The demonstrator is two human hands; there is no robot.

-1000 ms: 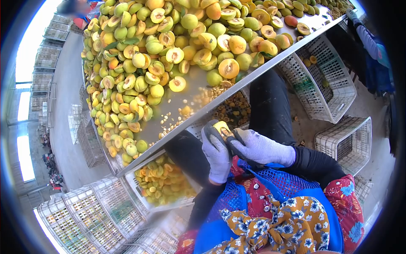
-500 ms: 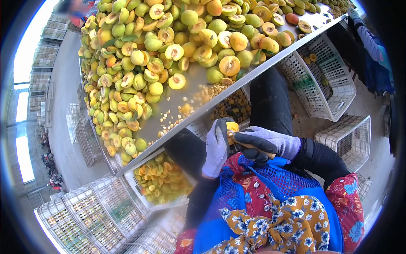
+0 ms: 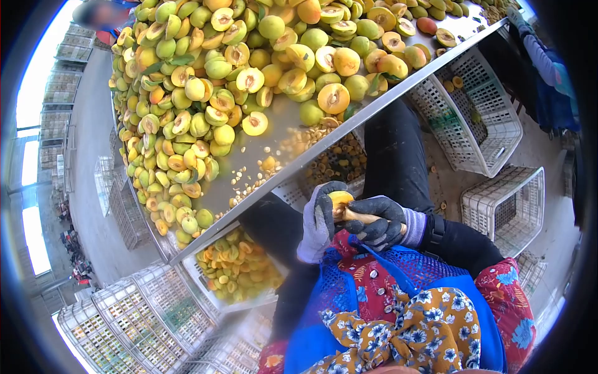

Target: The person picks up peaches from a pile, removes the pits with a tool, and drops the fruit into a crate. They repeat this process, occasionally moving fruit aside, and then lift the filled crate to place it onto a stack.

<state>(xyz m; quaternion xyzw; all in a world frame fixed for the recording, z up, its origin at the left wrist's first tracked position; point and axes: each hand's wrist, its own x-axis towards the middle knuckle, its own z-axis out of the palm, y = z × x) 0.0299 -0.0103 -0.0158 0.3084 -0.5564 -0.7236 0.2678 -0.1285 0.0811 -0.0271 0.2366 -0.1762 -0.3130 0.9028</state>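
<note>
In front of my chest, my left hand [image 3: 319, 219], in a grey-and-lilac coated glove, pinches a yellow apricot half [image 3: 340, 199]. My right hand [image 3: 381, 222], gloved the same way, is closed around a tool with a pale wooden handle [image 3: 362, 217]. The tool's front end meets the fruit, but its tip cannot be made out. Beyond both hands, a metal-edged table [image 3: 299, 167] carries a large heap of whole and halved apricots [image 3: 205, 93]. Small pale kernels [image 3: 246, 181] lie scattered near the table's edge.
Below the table edge stands a crate of apricot halves [image 3: 240, 268]; another container of pieces [image 3: 339, 163] sits beyond my hands. White plastic crates [image 3: 464, 115] [image 3: 503, 209] stand at right, and more crates [image 3: 137, 311] at lower left. A co-worker's sleeve [image 3: 541, 59] shows at upper right.
My right hand has turned, showing more of its curled fingers and the wooden handle. The fruit in my left hand has tilted and sits slightly lower. The camera view has shifted slightly.
</note>
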